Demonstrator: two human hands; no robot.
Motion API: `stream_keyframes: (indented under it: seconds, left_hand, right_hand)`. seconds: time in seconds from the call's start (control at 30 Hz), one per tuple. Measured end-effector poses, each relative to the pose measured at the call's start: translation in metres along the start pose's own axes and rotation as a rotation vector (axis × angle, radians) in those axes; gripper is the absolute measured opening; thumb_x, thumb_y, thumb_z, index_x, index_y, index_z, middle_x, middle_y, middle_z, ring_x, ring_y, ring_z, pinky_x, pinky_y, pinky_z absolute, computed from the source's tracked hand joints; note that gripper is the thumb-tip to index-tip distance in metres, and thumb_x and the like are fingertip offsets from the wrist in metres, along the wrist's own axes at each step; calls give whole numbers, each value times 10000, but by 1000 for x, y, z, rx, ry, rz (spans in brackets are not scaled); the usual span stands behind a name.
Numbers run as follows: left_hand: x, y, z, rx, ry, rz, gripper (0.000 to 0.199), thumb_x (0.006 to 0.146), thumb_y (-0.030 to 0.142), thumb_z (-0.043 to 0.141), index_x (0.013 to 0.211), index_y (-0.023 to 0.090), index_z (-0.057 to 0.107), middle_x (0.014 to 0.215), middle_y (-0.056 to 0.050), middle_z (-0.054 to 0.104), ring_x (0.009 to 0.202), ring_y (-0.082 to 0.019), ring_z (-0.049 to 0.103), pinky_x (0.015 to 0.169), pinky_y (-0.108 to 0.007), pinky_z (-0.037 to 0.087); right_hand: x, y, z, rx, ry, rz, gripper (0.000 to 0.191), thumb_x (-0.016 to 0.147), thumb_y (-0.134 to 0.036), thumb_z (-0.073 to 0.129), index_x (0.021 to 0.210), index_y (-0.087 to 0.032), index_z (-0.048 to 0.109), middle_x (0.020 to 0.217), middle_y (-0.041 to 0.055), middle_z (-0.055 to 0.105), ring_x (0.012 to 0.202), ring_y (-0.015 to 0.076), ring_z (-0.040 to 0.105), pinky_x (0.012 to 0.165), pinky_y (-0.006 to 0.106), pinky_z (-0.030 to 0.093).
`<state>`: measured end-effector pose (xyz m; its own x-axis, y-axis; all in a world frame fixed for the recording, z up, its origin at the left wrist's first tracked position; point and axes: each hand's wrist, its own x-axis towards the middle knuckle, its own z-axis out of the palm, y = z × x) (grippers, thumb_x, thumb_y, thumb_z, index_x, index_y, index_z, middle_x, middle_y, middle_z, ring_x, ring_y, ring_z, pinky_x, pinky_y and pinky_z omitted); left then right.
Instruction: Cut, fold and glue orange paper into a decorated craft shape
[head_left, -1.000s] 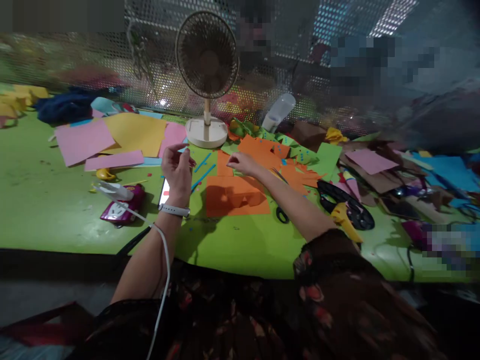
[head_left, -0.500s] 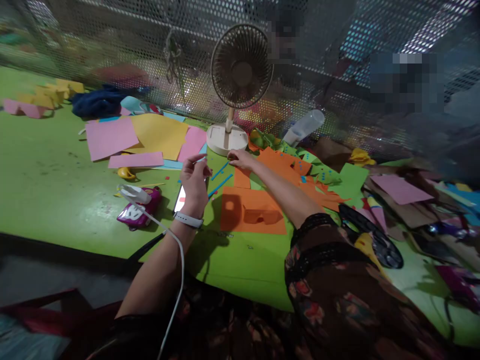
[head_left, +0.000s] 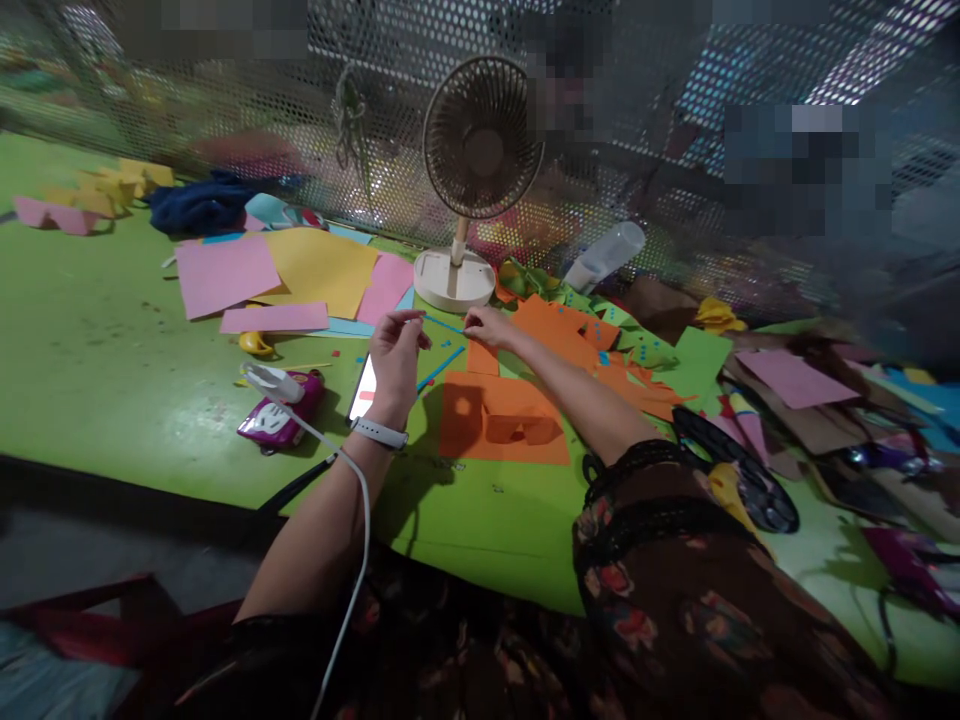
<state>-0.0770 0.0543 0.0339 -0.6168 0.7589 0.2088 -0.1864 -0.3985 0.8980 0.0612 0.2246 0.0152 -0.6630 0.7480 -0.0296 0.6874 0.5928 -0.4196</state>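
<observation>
A thin blue strip [head_left: 444,324] stretches between my two hands above the green table. My right hand [head_left: 489,328] pinches its right end. My left hand [head_left: 397,350] is closed by the strip's left end; a small pale piece shows at its fingertips, and what exactly it grips is too small to tell. Another blue strip [head_left: 441,369] lies on the table below. An orange sheet [head_left: 461,440] with folded orange glasses-shaped paper [head_left: 517,425] lies nearer to me. A lit phone [head_left: 363,392] is partly hidden behind my left hand.
A fan [head_left: 454,280] stands behind my hands. Pink paper [head_left: 225,275] and yellow paper [head_left: 322,265] lie left. A purple case [head_left: 274,420] with a white cable sits front left. Orange cutouts [head_left: 559,335], a clear cup [head_left: 611,250] and a black wheel-like object [head_left: 776,505] are right.
The blue strip that lay near my right hand is now lifted and turned, its right end in my right fingers and its left end at my left hand.
</observation>
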Motion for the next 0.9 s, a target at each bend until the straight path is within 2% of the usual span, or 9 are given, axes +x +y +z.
stream_keyframes:
  seconds: [0.1,0.2,0.27,0.37,0.43,0.5,0.67,0.77,0.9]
  left_hand:
    - [-4,0,-1,364,-191,242,129,837,182,626,952,210,675,873,-45,692,854,-191,653,826,-335,506]
    - [-12,0,1,719,-449,459,264,837,167,640,1094,201,689,1245,-126,671,1219,-292,569,1059,-459,403]
    - [-19,2,4,814,-602,499,355,846,211,663,1200,189,660,1360,-150,617,1316,-328,508,1121,-507,334]
    - [-31,10,8,796,-839,433,458,860,323,688,1289,182,611,1304,-160,652,1227,-317,587,1089,-495,378]
    - [-37,16,10,755,-964,361,394,884,354,660,1239,185,640,1164,-143,709,1052,-272,665,950,-419,481]
    - [-42,21,12,706,-1045,297,298,907,354,623,1154,196,680,1033,-111,737,913,-222,686,808,-337,514]
    - [-48,19,17,583,-1165,128,218,908,347,596,984,190,726,745,-52,722,652,-150,652,613,-253,490]
    - [-52,17,19,565,-1199,46,196,878,361,641,857,183,721,674,-46,706,568,-135,633,551,-234,479]
    - [-64,19,23,469,-1255,-156,204,849,389,687,830,189,719,661,-48,706,554,-142,651,547,-241,514]
  right_hand:
    - [-30,-13,-20,-12,20,-36,80,829,-200,627,888,-162,667,901,60,693,832,192,578,729,284,387]
    - [-72,-29,-42,-30,52,-163,47,851,-202,625,879,-173,650,926,73,675,842,201,572,744,296,396]
    - [-102,-38,-53,-35,64,-222,47,874,-200,600,881,-178,641,920,74,665,852,206,571,763,308,403]
    - [-144,-47,-59,-13,80,-234,66,896,-203,569,891,-198,634,918,60,658,853,203,569,781,313,413]
    - [-166,-49,-58,10,95,-216,53,895,-206,578,881,-202,629,921,57,655,853,197,567,775,306,415]
    - [-185,-49,-55,36,109,-202,46,894,-215,592,872,-196,628,914,57,650,842,190,567,759,298,412]
    - [-215,-51,-48,121,141,-189,74,896,-239,599,861,-182,630,855,47,651,782,173,569,725,291,409]
    - [-230,-51,-46,195,175,-148,122,903,-306,602,893,-188,631,874,48,667,780,172,580,717,290,423]
    - [-270,-34,-43,178,303,101,261,910,-402,579,1061,-194,624,950,66,685,767,184,608,692,300,447]
